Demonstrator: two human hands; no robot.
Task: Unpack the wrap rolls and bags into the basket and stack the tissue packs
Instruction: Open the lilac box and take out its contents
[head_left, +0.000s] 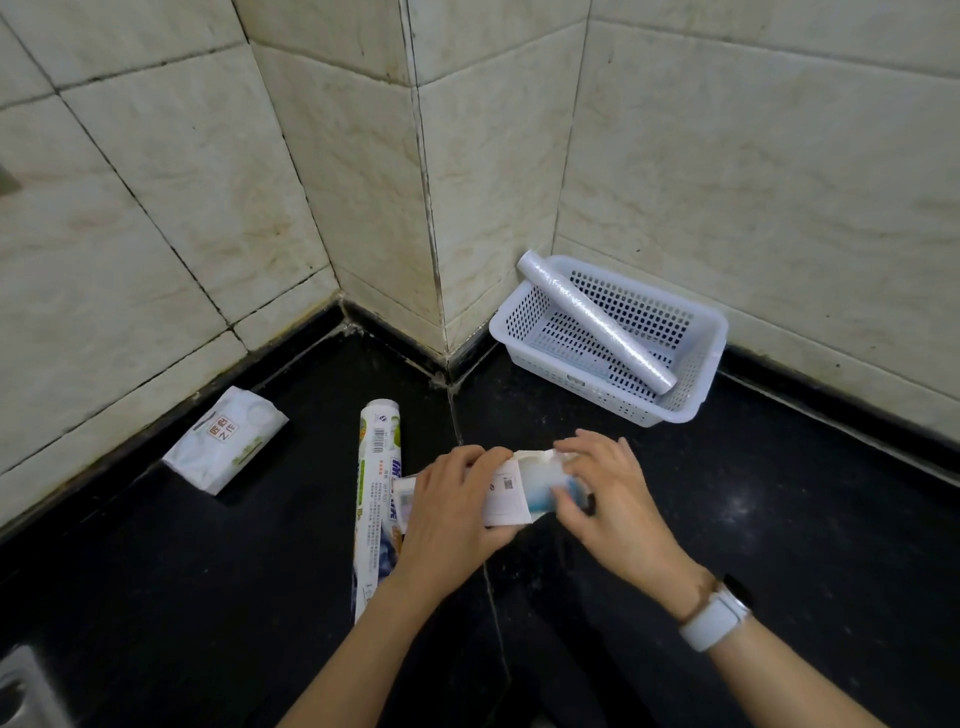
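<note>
In the basket (696, 332), one wrap roll (597, 322); two tissue packs (224, 447) outside.

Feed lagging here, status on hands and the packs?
Left hand and right hand both grip one pack over the counter. One bare roll in the basket; printed roll, tissue pack still out. Nothing blocking.

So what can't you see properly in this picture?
- Small pack: head view, mostly covered by the left hand and right hand; its print is too small to read.
- Packaged roll: near end hidden behind the left arm.
- Metal thing: cut off by the bottom-left corner.
</note>
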